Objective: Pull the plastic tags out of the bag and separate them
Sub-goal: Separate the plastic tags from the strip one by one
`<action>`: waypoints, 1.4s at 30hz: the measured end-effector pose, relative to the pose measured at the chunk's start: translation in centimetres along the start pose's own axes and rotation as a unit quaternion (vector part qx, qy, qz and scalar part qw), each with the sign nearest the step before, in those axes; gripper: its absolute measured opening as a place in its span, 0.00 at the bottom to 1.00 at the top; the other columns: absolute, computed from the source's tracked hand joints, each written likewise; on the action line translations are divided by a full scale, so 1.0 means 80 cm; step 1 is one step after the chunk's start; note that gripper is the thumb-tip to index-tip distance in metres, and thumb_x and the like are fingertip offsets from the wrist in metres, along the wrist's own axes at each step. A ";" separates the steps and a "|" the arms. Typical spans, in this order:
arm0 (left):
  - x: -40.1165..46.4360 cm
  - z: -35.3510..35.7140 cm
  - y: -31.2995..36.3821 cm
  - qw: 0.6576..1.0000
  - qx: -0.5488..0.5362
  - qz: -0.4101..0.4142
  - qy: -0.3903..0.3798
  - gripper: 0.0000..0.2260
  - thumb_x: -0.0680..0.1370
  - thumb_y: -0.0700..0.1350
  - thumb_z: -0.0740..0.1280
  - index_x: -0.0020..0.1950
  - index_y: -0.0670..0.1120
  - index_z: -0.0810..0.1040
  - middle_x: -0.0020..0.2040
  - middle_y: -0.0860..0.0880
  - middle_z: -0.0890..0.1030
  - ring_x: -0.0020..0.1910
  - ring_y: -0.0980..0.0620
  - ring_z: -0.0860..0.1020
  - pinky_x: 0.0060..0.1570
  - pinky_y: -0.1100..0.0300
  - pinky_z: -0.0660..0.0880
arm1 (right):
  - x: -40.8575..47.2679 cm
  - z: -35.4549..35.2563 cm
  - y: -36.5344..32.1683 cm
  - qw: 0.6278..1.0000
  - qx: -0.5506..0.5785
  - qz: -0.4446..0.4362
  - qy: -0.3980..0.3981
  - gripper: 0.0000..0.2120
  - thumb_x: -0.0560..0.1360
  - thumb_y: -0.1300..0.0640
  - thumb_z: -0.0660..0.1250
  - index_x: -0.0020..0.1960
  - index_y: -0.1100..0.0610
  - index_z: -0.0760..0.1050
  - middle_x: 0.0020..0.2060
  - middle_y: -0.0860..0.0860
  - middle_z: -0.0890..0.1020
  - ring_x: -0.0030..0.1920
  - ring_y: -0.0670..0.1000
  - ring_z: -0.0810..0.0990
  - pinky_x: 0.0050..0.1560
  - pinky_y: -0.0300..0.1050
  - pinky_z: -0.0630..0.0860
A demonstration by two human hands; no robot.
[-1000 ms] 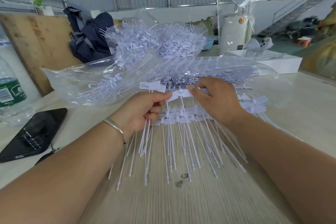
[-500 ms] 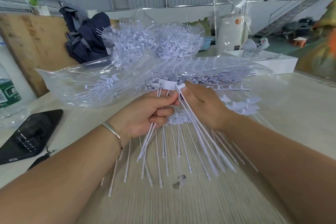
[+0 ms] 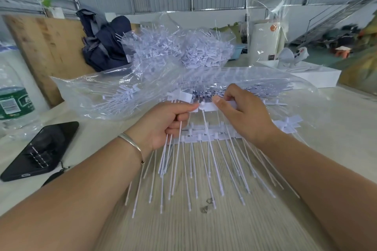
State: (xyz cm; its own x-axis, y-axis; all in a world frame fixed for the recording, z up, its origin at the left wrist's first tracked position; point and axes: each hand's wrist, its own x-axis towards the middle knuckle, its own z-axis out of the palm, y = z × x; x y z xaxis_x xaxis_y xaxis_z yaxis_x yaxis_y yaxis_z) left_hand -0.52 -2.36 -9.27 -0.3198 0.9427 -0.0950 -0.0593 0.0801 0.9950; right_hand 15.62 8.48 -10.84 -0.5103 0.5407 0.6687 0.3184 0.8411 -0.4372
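Head view, both hands, left hand (image 3: 163, 122) and right hand (image 3: 242, 116), pinching white plastic tags (image 3: 206, 106), bottle (image 3: 14, 104) label unreadable

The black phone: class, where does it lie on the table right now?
In the head view the phone lies flat at the table's left edge, left of the left hand, just in front of the water bottle.

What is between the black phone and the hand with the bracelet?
In the head view, only bare pale table lies between the phone and the left hand. The clear bag sits further back, behind that stretch.
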 end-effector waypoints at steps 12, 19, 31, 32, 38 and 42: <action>0.008 -0.003 -0.011 0.891 0.385 0.149 0.187 0.11 0.68 0.41 0.73 0.29 0.45 0.74 0.23 0.55 0.73 0.20 0.62 0.69 0.20 0.71 0.63 | -0.001 -0.001 -0.010 0.997 -0.078 0.021 -0.018 0.16 0.69 0.51 0.67 0.30 0.54 0.63 0.27 0.53 0.71 0.31 0.53 0.68 0.33 0.46 0.64; 0.013 -0.014 -0.011 0.973 0.152 0.078 0.157 0.12 0.66 0.38 0.77 0.34 0.49 0.75 0.24 0.55 0.71 0.20 0.58 0.66 0.21 0.70 0.60 | -0.001 -0.011 -0.010 0.999 0.013 -0.019 -0.027 0.10 0.70 0.49 0.60 0.40 0.57 0.68 0.30 0.49 0.71 0.32 0.49 0.67 0.34 0.46 0.63; 0.005 0.002 -0.008 0.996 0.074 0.036 0.020 0.16 0.79 0.58 0.63 0.47 0.46 0.78 0.27 0.55 0.68 0.22 0.58 0.61 0.19 0.67 0.58 | 0.000 0.001 -0.006 0.996 -0.038 -0.064 -0.040 0.08 0.69 0.53 0.59 0.41 0.57 0.72 0.33 0.51 0.76 0.36 0.52 0.71 0.37 0.47 0.65; 0.004 0.003 -0.007 0.996 0.077 0.038 0.022 0.15 0.77 0.59 0.66 0.46 0.47 0.80 0.27 0.55 0.67 0.23 0.58 0.61 0.19 0.67 0.58 | 0.000 0.001 -0.006 0.996 -0.041 -0.066 -0.041 0.09 0.68 0.53 0.59 0.41 0.58 0.72 0.33 0.51 0.76 0.36 0.53 0.71 0.38 0.47 0.64; 0.002 0.002 -0.009 0.996 0.077 0.043 0.012 0.08 0.70 0.46 0.77 0.38 0.50 0.78 0.27 0.55 0.66 0.23 0.57 0.59 0.20 0.67 0.57 | -0.002 0.001 -0.009 0.996 -0.047 -0.072 -0.038 0.09 0.69 0.52 0.59 0.42 0.56 0.72 0.35 0.50 0.77 0.38 0.52 0.72 0.45 0.48 0.66; 0.008 -0.001 -0.013 0.996 0.067 0.031 0.054 0.11 0.70 0.44 0.77 0.36 0.48 0.75 0.28 0.53 0.71 0.21 0.57 0.60 0.19 0.68 0.57 | -0.002 0.000 -0.007 0.997 -0.049 -0.060 -0.013 0.10 0.71 0.48 0.59 0.41 0.54 0.72 0.33 0.46 0.75 0.36 0.50 0.72 0.50 0.48 0.65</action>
State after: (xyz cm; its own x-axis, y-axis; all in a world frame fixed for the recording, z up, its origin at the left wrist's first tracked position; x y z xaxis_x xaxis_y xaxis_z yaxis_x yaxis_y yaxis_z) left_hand -0.74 -1.90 -10.36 -0.4196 0.9072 -0.0296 0.0883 0.0733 0.9934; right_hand 15.52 7.93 -10.70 -0.5702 0.4371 0.6956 0.3304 0.8972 -0.2930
